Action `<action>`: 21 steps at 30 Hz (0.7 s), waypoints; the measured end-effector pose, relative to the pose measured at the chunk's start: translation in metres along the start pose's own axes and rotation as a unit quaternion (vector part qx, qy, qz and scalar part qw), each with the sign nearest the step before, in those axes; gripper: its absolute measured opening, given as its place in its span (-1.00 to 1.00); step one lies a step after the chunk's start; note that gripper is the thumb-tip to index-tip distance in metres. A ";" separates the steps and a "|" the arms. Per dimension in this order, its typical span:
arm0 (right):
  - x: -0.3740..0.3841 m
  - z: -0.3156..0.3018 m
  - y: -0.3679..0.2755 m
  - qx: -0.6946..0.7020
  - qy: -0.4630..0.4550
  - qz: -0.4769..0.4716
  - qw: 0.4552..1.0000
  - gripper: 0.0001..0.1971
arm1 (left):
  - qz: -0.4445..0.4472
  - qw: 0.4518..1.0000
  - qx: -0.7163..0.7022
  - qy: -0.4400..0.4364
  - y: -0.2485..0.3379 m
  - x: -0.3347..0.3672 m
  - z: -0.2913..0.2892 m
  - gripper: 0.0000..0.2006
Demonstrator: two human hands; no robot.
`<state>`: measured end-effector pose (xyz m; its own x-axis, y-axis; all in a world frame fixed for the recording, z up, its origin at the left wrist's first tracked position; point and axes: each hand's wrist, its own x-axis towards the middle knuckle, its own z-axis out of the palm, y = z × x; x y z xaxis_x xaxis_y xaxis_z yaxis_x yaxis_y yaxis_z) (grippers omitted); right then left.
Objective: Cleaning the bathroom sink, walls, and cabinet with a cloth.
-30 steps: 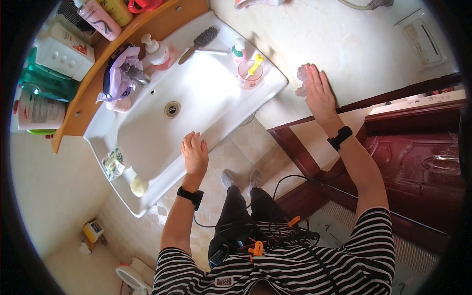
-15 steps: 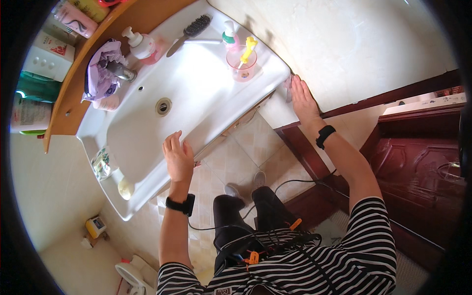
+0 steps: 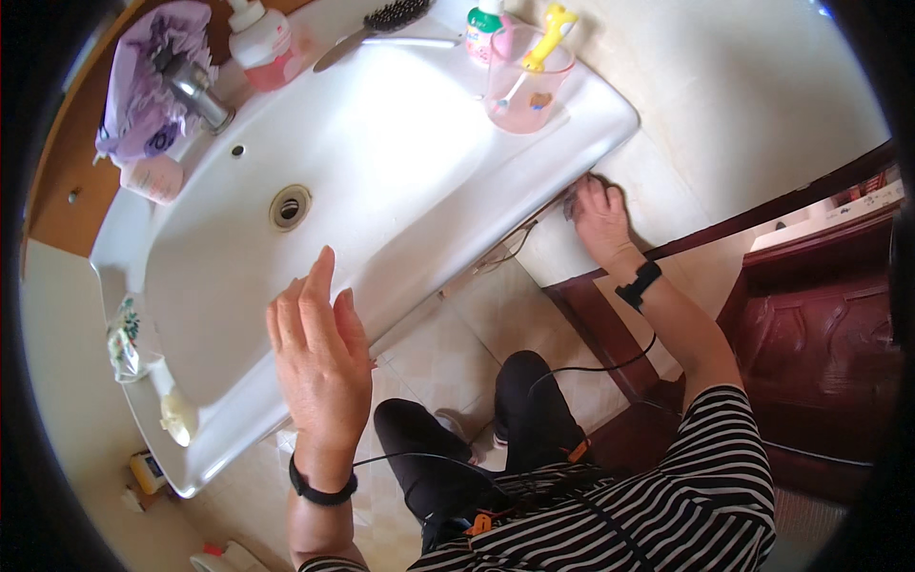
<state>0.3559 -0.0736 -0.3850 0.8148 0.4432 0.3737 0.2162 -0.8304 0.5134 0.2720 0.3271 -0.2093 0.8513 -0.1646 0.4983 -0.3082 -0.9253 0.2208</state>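
Left hand [image 3: 319,348] flat and spread above the near rim of the sink [image 3: 400,172], fingers [image 3: 315,286] released, grasping nothing, tips over the basin's front slope. Black band on that wrist. Right hand [image 3: 600,219] down beside the sink's right end, pressed against the pale wall below the rim, fingers partly curled on something small and greyish; cannot tell whether truly gripped, since the sink edge and shadow hide the tips. Black band on that wrist too, sleeve striped black and white.

In the basin: drain [image 3: 290,206] left of centre, overflow hole above it. At the back rim: tap [image 3: 195,91] with a lilac cloth [image 3: 143,86] draped around it, pump bottle [image 3: 262,43] just to the right, hairbrush [image 3: 381,24] lying flat further along. Pink cup [image 3: 524,86] near the sink's right corner, holding a yellow toothbrush [image 3: 548,33], upright and leaning. Small pink pot beside the cloth. On the left rim, a crumpled wrapper and a pale soap [image 3: 176,415]. Below, tiled floor and dark trouser legs.
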 end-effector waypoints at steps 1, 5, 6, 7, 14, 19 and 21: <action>0.001 -0.002 0.002 -0.018 0.012 0.001 1.000 -0.72 | -0.005 1.000 -0.006 0.002 0.001 -0.001 -0.003 -0.58; 0.026 -0.037 0.014 -0.040 0.184 0.090 0.978 -0.68 | 0.023 0.997 0.031 0.060 -0.005 -0.006 0.006 -0.64; 0.032 -0.042 0.018 -0.067 0.207 0.099 0.971 -0.67 | 0.040 0.995 0.053 0.078 -0.006 -0.006 0.007 -0.68; 0.035 -0.038 0.022 -0.086 0.218 0.107 0.966 -0.66 | 0.035 0.994 0.054 0.089 -0.006 -0.008 0.008 -0.74; 0.008 0.011 -0.022 -0.120 0.123 0.087 0.981 -0.57 | 0.049 0.982 0.078 0.166 -0.004 -0.011 0.017 -0.84; -0.055 0.082 -0.078 -0.146 -0.039 -0.004 0.988 -0.54 | 0.052 0.978 0.108 0.173 -0.009 -0.016 0.021 -0.80; -0.099 0.148 -0.087 -0.166 -0.054 -0.038 0.984 -0.54 | 0.051 0.979 0.089 0.179 -0.002 -0.012 0.022 -0.79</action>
<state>0.3360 -0.0959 -0.5813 0.8589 0.4474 0.2493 0.1060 -0.6314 0.7682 0.2721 0.3234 -0.2340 0.6075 -0.1578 0.7785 -0.2773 -0.9605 0.0217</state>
